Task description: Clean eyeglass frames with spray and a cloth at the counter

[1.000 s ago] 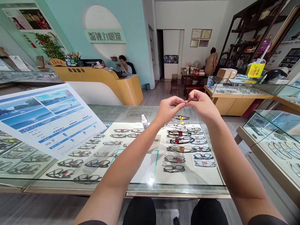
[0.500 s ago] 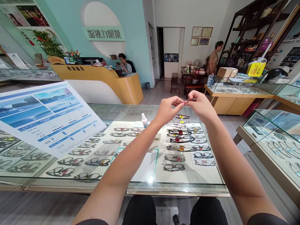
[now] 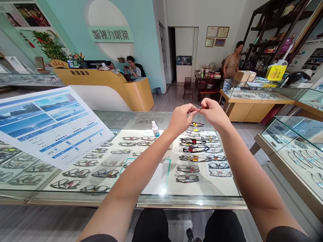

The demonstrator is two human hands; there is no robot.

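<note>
My left hand (image 3: 182,118) and my right hand (image 3: 214,113) meet above the far side of a glass display counter (image 3: 111,117). On both, thumb and fingers are pinched together and the fingertips touch. Whatever lies between them is too small and too covered to name. Below the hands, inside the counter, several rows of eyeglasses (image 3: 192,149) are laid out. A small white spray bottle (image 3: 155,129) stands on the glass, left of my left hand. A teal-edged white sheet (image 3: 157,179) lies under my left forearm.
A printed sheet with blue pictures (image 3: 54,129) stands tilted at the left. More glass cases (image 3: 290,141) are at the right. Behind are a yellow reception desk (image 3: 140,90) with a seated person (image 3: 133,70), and a standing person (image 3: 230,64) beside a dark shelf (image 3: 264,33).
My hands keep their pinched pose, with small shifts at the fingertips. The standing person at the back has turned and moved slightly. The view has shifted a little.
</note>
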